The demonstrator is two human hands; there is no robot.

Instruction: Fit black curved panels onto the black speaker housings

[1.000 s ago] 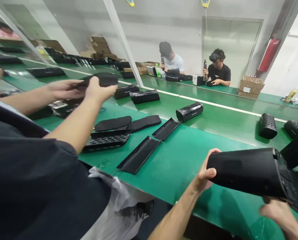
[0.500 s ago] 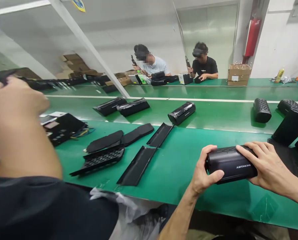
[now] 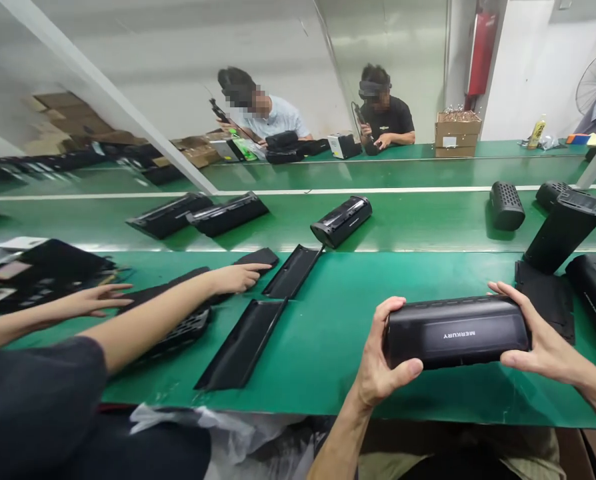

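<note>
A black speaker housing [image 3: 458,333], marked MERKURY upside down, is held lengthwise above the green bench near its front edge. My left hand [image 3: 385,353] grips its left end, thumb on the near side and fingers behind. On the right end my right hand [image 3: 538,340] is closed, with the thumb low in front and fingertips over the far edge. To the left lie two long curved black panels, the nearer [image 3: 243,343] and the farther [image 3: 294,271]. A flat black sheet [image 3: 545,297] lies right of the housing, close to more black housings.
A co-worker's hand [image 3: 241,277] reaches over black parts at the left. Black housings [image 3: 342,221] rest on the green belt [image 3: 413,220] behind the bench. One housing [image 3: 568,227] stands tilted at right. Two people work across the line, near a cardboard box [image 3: 457,133].
The housing has turned so its lettered side faces me more squarely, and my right hand has shifted to its right end. The co-worker's arm at left has come down onto the black parts.
</note>
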